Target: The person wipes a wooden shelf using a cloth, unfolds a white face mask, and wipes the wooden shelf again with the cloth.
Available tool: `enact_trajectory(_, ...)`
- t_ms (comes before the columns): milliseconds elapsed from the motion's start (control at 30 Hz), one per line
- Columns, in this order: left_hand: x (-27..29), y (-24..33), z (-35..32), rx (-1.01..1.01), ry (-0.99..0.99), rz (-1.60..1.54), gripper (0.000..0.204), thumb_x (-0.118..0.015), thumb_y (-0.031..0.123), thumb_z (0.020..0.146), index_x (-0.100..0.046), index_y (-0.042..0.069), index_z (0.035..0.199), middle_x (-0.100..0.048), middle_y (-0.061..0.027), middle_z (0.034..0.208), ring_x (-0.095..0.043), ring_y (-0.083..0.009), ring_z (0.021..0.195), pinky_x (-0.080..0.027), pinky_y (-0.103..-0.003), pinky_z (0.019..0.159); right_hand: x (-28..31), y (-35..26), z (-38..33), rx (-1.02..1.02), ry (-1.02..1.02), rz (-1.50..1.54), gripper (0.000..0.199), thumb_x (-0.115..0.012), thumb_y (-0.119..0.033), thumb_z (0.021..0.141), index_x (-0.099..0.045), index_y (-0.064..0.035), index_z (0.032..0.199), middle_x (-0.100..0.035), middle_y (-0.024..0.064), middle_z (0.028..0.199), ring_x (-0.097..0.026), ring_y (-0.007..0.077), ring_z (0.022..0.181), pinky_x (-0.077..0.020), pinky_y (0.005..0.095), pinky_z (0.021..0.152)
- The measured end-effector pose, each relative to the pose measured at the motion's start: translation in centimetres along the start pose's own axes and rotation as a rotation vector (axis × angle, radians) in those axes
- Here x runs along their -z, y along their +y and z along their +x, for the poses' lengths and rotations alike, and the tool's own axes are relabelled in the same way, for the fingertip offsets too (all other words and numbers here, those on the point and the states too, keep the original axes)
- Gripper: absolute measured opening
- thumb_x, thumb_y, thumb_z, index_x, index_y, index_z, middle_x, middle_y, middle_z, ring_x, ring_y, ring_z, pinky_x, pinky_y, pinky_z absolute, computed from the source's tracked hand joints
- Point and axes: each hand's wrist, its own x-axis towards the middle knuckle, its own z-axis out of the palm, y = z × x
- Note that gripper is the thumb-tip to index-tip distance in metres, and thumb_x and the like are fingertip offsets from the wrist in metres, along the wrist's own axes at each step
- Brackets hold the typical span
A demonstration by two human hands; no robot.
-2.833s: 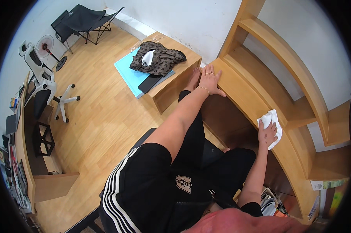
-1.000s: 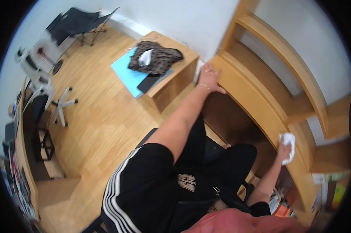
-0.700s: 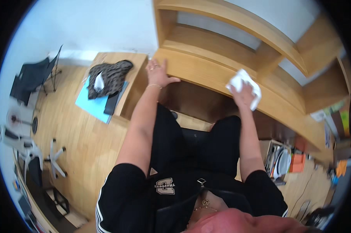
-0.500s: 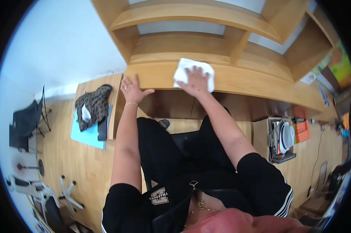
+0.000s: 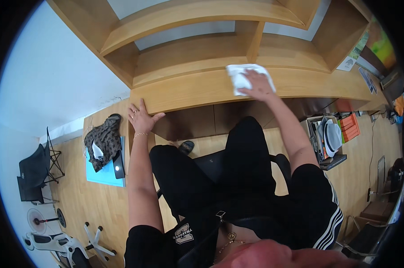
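Note:
My right hand (image 5: 258, 85) holds a folded white cloth (image 5: 238, 80) under its palm and fingers, against the light wooden desktop (image 5: 188, 92) in front of the shelves. Part of the cloth shows beyond the fingertips and on the left side of the hand. At the desktop's left end rests my left hand (image 5: 141, 118), open, its fingers and thumb spread over the corner. Bracelets circle the left wrist, and a ring is on one finger.
Above the desktop rises a wooden shelf unit (image 5: 193, 58). A side cabinet at left carries a patterned dark garment (image 5: 104, 138) and a light-blue folder (image 5: 99, 176). A box of papers with a white hat (image 5: 333, 138) stands at right. Brown cabinet doors (image 5: 184, 123) lie below.
My right hand has slid the cloth to the right along the desktop. My left hand stays at the desktop's left end. The whole view has shifted and turned slightly.

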Motion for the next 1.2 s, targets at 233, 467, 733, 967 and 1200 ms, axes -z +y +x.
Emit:
enact_trajectory(233, 0.3, 0.3, 0.1, 0.003, -0.019, -0.037, 0.116, -0.071, 0.076, 0.061, -0.034, 0.011, 0.150, -0.037, -0.0308, 0.141, -0.033, -0.0485, 0.132, -0.025, -0.056, 0.110, 1.2, 15.5, -4.4, -0.442, 0.042, -0.089, 0.091, -0.049, -0.075, 0.081, -0.040, -0.0144, 0.148, -0.035, 0.0118, 0.155, -0.034, 0.0302, 0.142, -0.0263, 0.0519, 0.113)
enact_trajectory(467, -0.3, 0.3, -0.7, 0.010, 0.002, -0.035, 0.117, -0.073, 0.075, 0.060, -0.034, 0.011, 0.150, -0.034, -0.0353, 0.144, -0.028, -0.0523, 0.136, -0.022, -0.058, 0.111, 0.8, 13.6, -3.7, -0.958, 0.081, -0.011, 0.092, -0.047, -0.075, 0.082, -0.034, -0.0154, 0.151, -0.026, 0.0194, 0.157, -0.024, 0.0386, 0.145, -0.0173, 0.0625, 0.112)
enact_trajectory(733, -0.8, 0.0, -0.3, 0.003, 0.050, -0.012, 0.117, -0.073, 0.075, 0.059, -0.035, 0.011, 0.149, -0.034, -0.0345, 0.144, -0.028, -0.0519, 0.135, -0.023, -0.057, 0.111, -1.1, 0.3, 0.0, -0.737, 0.051, 0.023, 0.092, -0.044, -0.073, 0.084, -0.030, -0.0149, 0.153, -0.021, 0.0253, 0.157, -0.016, 0.0433, 0.147, -0.0112, 0.0643, 0.113)
enact_trajectory(967, 0.1, -0.4, 0.2, 0.026, -0.001, -0.016, 0.117, -0.073, 0.074, 0.060, -0.035, 0.010, 0.149, -0.033, -0.0332, 0.145, -0.027, -0.0498, 0.136, -0.023, -0.056, 0.111, -2.6, -17.9, 5.5, -0.316, -0.054, 0.078, 0.088, -0.046, -0.069, 0.086, -0.030, -0.0149, 0.153, -0.020, 0.0232, 0.158, -0.015, 0.0411, 0.148, -0.0124, 0.0639, 0.113)
enact_trajectory(1200, -1.7, -0.2, 0.6, 0.019, -0.040, -0.006, 0.117, -0.074, 0.073, 0.060, -0.031, 0.013, 0.151, -0.027, -0.0346, 0.148, -0.024, -0.0497, 0.139, -0.019, -0.055, 0.114, -3.1, -27.4, 7.9, 0.129, -0.009, 0.185, 0.082, -0.053, -0.064, 0.084, -0.039, -0.0127, 0.147, -0.026, 0.0235, 0.156, -0.020, 0.0424, 0.145, -0.0139, 0.0643, 0.112)
